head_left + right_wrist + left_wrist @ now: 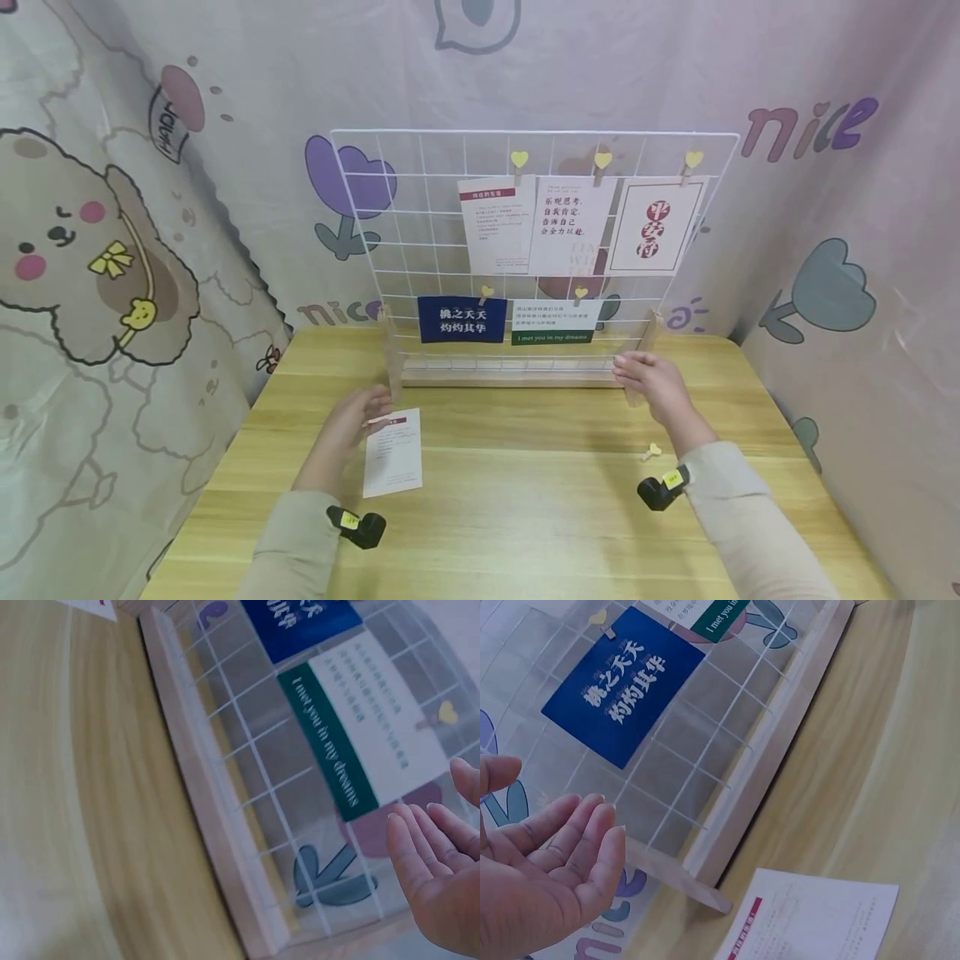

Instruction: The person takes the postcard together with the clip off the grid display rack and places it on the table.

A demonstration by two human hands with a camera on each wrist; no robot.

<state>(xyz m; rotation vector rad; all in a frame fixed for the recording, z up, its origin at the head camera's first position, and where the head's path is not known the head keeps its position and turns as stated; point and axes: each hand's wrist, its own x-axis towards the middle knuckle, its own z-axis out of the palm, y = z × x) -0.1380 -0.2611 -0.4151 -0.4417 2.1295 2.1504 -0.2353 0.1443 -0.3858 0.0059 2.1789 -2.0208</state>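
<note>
A white wire grid panel [540,132] stands in a wooden base [510,383]. My left hand [352,421] is by the base's left foot, its fingers loosely bent and holding nothing in the left wrist view. Just beside it a loose white card [393,458] with a red strip lies on the table. At the other side my right hand [660,387] is by the right foot, palm bare in the right wrist view; contact cannot be told. On the lower grid hang a blue card [622,686] and a white-and-green card [367,720], each under a yellow heart clip.
Higher on the grid hang a red-strip card [498,225], a text card [566,250] and a card with red round characters [660,225], all clipped. One loose heart clip [654,451] lies on the wooden table [525,517]. A patterned curtain [247,100] surrounds the back and sides.
</note>
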